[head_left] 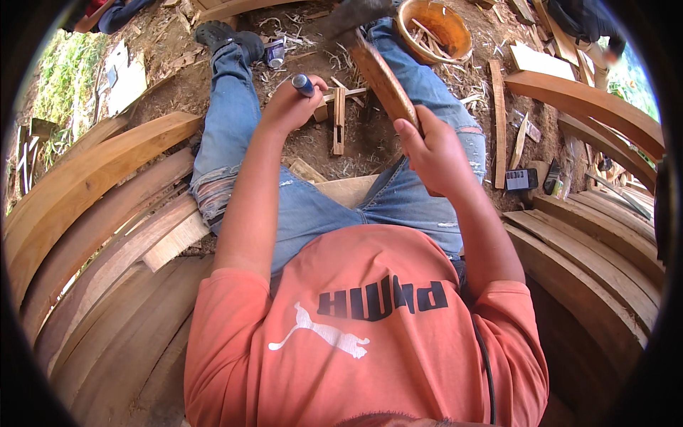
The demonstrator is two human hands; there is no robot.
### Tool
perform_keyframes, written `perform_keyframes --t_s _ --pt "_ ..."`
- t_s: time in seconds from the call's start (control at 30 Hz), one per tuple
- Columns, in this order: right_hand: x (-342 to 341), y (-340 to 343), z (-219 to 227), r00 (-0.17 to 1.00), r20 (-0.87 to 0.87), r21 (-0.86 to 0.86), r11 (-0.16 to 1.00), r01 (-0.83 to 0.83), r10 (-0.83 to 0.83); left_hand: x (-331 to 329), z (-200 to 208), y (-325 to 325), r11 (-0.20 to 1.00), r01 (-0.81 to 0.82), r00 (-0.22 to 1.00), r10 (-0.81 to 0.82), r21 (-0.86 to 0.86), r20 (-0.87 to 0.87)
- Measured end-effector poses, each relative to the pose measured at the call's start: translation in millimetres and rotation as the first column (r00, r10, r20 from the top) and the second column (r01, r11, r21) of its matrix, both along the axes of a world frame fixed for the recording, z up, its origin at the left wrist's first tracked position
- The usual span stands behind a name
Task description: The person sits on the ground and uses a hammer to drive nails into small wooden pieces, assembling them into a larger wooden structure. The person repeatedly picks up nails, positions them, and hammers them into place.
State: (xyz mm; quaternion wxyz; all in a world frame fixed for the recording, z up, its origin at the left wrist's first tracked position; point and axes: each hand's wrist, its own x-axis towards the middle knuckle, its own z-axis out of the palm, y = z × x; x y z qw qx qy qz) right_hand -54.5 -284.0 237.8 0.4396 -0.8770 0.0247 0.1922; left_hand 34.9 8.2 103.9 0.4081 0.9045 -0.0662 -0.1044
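Note:
My left hand (290,107) is closed round a chisel (303,85); only the butt of its blue handle shows, and the blade is hidden behind the hand. In my right hand (440,151) is a hammer (384,80), gripped by its thick wooden handle. Its dark head, somewhat blurred, is raised beyond my hands near the top edge. Between my legs, just right of the left hand, stands a narrow wooden piece (339,121) with a slot cut in it. A small wood block (321,112) lies against it, partly covered by the left hand.
An orange bucket (466,44) holding wood scraps stands beyond my right leg. A can (275,53) lies near my left foot. Curved planks are stacked left (107,167) and right (590,107). A phone (521,179) and a brush (551,176) lie at right. Other people are at both upper edges.

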Motion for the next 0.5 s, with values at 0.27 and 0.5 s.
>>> perform_keyframes --t_s 0.27,0.5 --pt "-8 11 72 0.858 0.444 -0.250 0.955 -0.159 0.259 9 -9 7 0.984 -0.001 0.993 -0.019 -0.178 -0.115" --pt "-18 18 72 0.833 0.378 -0.467 0.860 -0.205 0.404 12 -7 -1 0.996 -0.004 0.998 -0.002 -0.088 -0.063"
